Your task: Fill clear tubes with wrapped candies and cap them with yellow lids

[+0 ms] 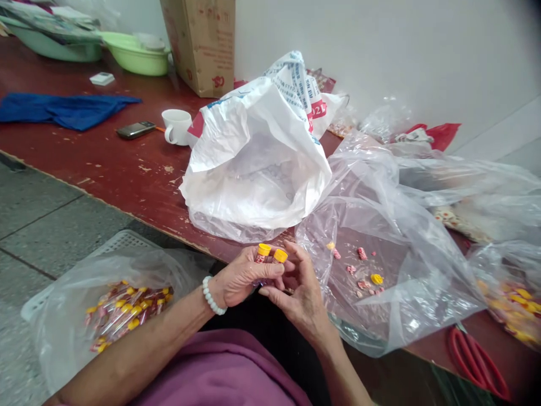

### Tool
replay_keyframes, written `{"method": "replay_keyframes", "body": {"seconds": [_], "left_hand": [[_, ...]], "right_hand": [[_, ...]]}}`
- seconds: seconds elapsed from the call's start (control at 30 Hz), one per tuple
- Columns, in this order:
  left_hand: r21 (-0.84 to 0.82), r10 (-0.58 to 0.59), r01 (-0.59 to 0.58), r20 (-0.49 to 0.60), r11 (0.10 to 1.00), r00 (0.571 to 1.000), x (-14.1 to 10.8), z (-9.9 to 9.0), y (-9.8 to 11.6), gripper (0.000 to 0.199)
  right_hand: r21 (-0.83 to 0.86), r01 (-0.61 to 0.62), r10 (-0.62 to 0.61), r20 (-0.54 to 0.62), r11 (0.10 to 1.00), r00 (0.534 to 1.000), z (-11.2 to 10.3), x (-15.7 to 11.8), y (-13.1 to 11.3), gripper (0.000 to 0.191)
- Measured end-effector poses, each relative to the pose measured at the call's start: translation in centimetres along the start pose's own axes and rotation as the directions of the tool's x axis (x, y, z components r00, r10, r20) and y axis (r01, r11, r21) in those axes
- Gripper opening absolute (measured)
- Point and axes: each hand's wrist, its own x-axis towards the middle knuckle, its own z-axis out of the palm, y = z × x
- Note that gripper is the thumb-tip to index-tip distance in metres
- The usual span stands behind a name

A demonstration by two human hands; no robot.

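Observation:
Two small clear tubes with yellow caps [262,250] are held side by side in my left hand [245,276], the thumb pressed across them. Reddish pieces show through the plastic of the tubes. My right hand [302,290] curls around the right side and lower ends of the same tubes, its thumb close to their bottoms; its fingertips are partly hidden. Just beyond both hands stands a white plastic sack [253,158], its mouth open towards me. To the right, a clear plastic sheet or bag [380,220] carries loose pink-and-white pieces [362,254] and a yellow cap [376,279].
At lower left, a clear bag [59,344] of yellow-capped tubes [129,310] rests on a white basket [122,241]. Red-handled scissors [477,361] lie at right, near a bag of yellow pieces [522,304]. A white cup [177,125], phone [136,129] and blue cloth [71,110] are on the red table [127,163].

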Motion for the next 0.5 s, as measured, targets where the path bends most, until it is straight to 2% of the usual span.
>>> {"method": "replay_keyframes", "body": {"seconds": [0.1,0.27,0.4,0.5], "left_hand": [[-0.048,-0.038,0.041,0.064,0.998,0.997,-0.2,-0.4,-0.1,0.024],[-0.068,-0.054,0.062,0.107,0.996,0.993,-0.6,-0.8,-0.3,0.022],[0.028,-0.082,0.080,0.096,0.996,0.992,-1.0,-0.6,-0.2,0.027],[0.140,-0.082,0.070,0.080,0.988,0.993,-1.2,-0.3,-0.2,0.030]], "right_hand": [[-0.029,0.011,-0.011,-0.014,1.000,1.000,0.1,-0.1,-0.7,0.076],[-0.134,0.150,-0.152,-0.004,0.980,0.988,-0.4,0.0,-1.5,0.048],[-0.131,0.140,-0.141,0.004,0.981,0.990,-1.1,0.0,-1.6,0.027],[-0.126,0.128,-0.127,0.016,0.984,0.992,-1.5,-0.1,-1.3,0.019]]}}
